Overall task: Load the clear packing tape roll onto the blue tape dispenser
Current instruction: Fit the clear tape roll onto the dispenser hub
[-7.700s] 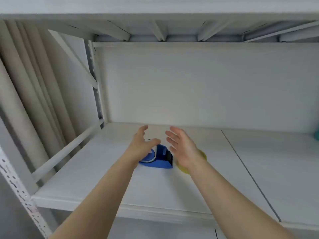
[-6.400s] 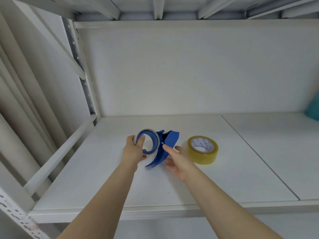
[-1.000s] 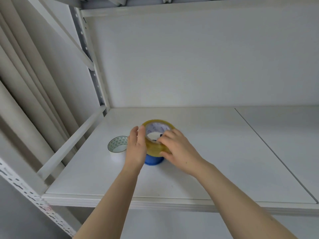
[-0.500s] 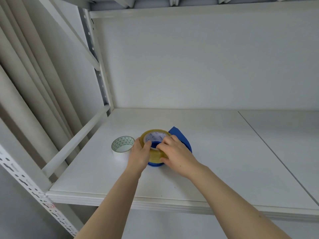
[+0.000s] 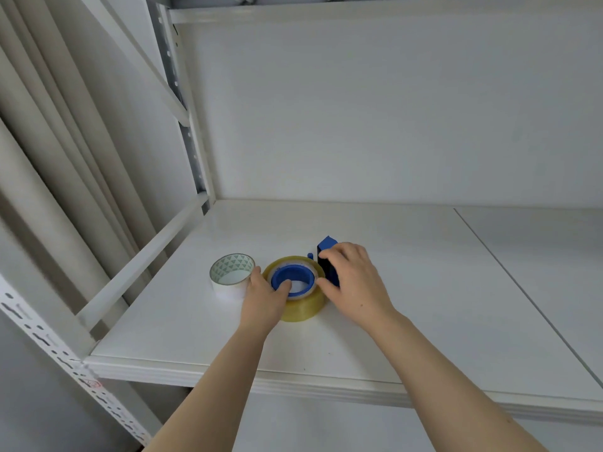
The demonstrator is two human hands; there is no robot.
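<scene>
The clear, yellowish packing tape roll lies flat on the white shelf, seated around the blue hub of the tape dispenser. The hub shows as a blue ring inside the roll's core. My left hand grips the roll's left rim, thumb hooked into the blue hub. My right hand holds the dispenser's blue and black handle part at the roll's right side, fingers curled over it. Most of the dispenser's body is hidden under the roll and my right hand.
An emptied white tape core with a green triangle pattern inside stands just left of my left hand. A shelf upright and slanted rail run along the left. The shelf's front edge lies close below my forearms.
The roll has gone down flat over the blue hub, which now shows through its core. My right hand has shifted from the roll's top to the dispenser's handle at the right.
</scene>
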